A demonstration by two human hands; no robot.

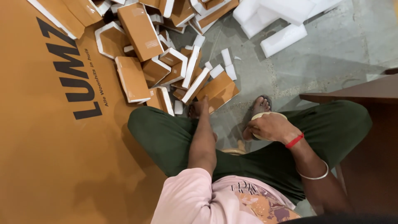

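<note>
brown corrugated cardboard sheet (49, 157) filled the whole nine o'clock side of the view, with dark lettering across it, and the grey concrete floor (331, 54) took the two o'clock side. white foam blocks (282, 20) lay at one o'clock, well apart from both hands. a dark wooden tabletop edge (360, 91) came in at three o'clock. the person sat with knees spread in dark green trousers (166, 137), a sandalled foot (259, 105) resting between them on the floor.

from eleven to twelve o'clock spread a heap of small brown cartons with white foam end caps (166, 62). the nearest of these, a flat brown carton (219, 89), lay tilted, its long axis running from seven o'clock up toward one o'clock, its lower corner just beside the left hand.

the left hand (200, 108) was stretched out toward twelve o'clock, low between the knees, at the near edge of the heap. it was by far the nearer hand to the cartons; the nearest carton lay from it toward one o'clock. its fingers were curled downward, but whether they closed on anything i could not tell, since the forearm and knuckles hid them.

the right hand (273, 126), wearing a red thread and a metal bangle at the wrist, stayed back at three o'clock of the left, closed over a roll of pale tape (267, 116) with the fingers wrapped over its rim.
</note>
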